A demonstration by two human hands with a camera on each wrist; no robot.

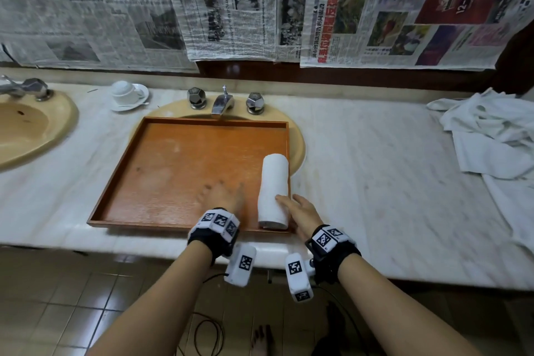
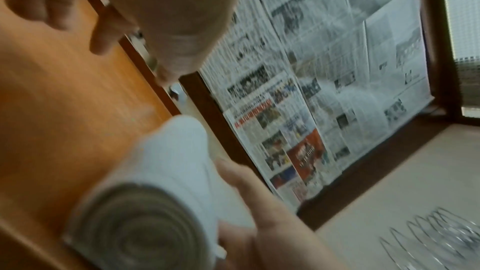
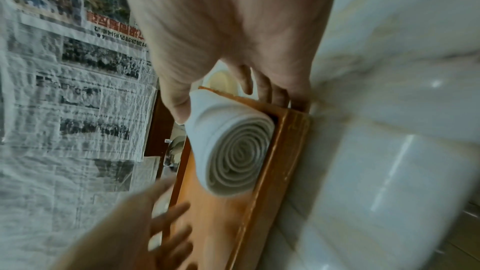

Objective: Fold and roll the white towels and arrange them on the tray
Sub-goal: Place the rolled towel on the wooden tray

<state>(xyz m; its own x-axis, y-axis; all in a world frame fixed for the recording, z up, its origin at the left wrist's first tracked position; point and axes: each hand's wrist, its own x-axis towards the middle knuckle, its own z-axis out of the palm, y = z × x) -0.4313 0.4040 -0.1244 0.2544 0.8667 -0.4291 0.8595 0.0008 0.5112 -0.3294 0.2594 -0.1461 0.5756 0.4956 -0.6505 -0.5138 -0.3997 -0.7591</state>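
A wooden tray [image 1: 173, 167] lies across the sink on the marble counter. One rolled white towel [image 1: 274, 188] lies lengthwise inside it against the right rim; its spiral end [image 3: 233, 151] faces me. My right hand [image 1: 291, 202] rests at the roll's near end. Its thumb [image 3: 179, 106] touches the roll's left side and its straight fingers [image 3: 272, 93] lie over the tray's right rim. My left hand [image 1: 222, 195] hovers, blurred, over the tray floor left of the roll, fingers spread and holding nothing. A heap of unfolded white towels [image 1: 491, 136] lies at the counter's far right.
An upturned cup on a saucer [image 1: 127, 92] stands behind the tray's left corner. The faucet [image 1: 222, 101] and its two knobs sit just behind the tray. A second sink [image 1: 29, 130] is at the left. Newspapers [image 1: 245, 9] cover the wall. Bare marble [image 1: 375, 167] separates tray and heap.
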